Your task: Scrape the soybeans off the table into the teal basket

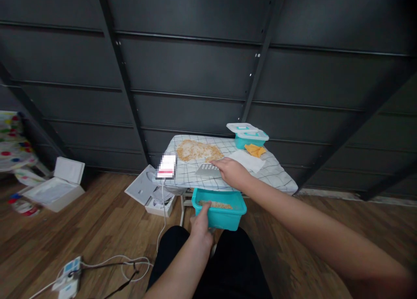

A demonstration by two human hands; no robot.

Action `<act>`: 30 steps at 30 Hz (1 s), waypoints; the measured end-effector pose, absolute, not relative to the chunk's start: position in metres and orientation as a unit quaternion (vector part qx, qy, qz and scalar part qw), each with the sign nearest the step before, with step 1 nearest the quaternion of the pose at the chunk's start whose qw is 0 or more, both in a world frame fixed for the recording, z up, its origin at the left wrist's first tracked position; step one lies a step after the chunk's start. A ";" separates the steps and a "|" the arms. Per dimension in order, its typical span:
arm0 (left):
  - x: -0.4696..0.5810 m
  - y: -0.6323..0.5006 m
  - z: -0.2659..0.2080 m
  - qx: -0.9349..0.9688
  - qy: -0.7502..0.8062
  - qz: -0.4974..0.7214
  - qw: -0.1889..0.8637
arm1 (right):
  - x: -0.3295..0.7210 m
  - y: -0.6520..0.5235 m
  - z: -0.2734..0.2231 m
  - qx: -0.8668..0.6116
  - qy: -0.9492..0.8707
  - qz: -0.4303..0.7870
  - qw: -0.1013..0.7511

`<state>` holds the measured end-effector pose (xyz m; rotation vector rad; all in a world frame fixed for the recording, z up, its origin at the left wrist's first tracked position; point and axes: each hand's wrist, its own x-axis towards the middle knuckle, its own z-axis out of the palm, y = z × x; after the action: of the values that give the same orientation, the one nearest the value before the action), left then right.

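My left hand (pixel 202 221) grips the near rim of a teal plastic bin (pixel 228 221), thumb over the edge. Yellow and pale grains (pixel 221 205) lie in the bottom of the bin, which sits just below the table's front edge. Over the table, my right hand (pixel 233 172) is closed on a flat, light grey scraper (pixel 208 169) with a row of slots along its top. Beyond the scraper, a pile of yellow kernels mixed with white grains (pixel 198 150) spreads across the checked cloth (pixel 185 177).
A lidded teal box (pixel 249 140), an orange cloth (pixel 255 150) and a white sheet (pixel 246 160) occupy the table's right side. At its left lies a pixelated phone-like object (pixel 167 166) with a white cable (pixel 163 229). Open white boxes (pixel 159 203) and a power strip (pixel 70 275) are on the floor.
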<state>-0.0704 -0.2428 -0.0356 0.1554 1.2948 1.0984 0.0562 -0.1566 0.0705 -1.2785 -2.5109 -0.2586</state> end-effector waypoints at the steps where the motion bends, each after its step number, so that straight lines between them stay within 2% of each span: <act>1: -0.071 -0.243 -0.035 0.068 0.573 0.484 0.658 | 0.054 -0.155 0.069 -0.446 -0.877 -0.090 0.153; 7: -0.073 -0.241 -0.036 0.064 0.583 0.476 0.656 | 0.046 -0.142 0.056 -0.420 -0.892 -0.095 0.141; 17: -0.072 -0.240 -0.038 0.063 0.578 0.485 0.653 | 0.049 -0.115 0.038 -0.424 -0.884 -0.079 0.179; 30: -0.078 -0.239 -0.040 0.058 0.563 0.484 0.667 | 0.089 -0.158 0.020 -0.289 -0.930 -0.125 0.187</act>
<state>-0.0779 -0.2390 -0.0396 0.1303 1.2715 1.0918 0.0888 -0.1585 0.0204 -0.8147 -2.6193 -0.3527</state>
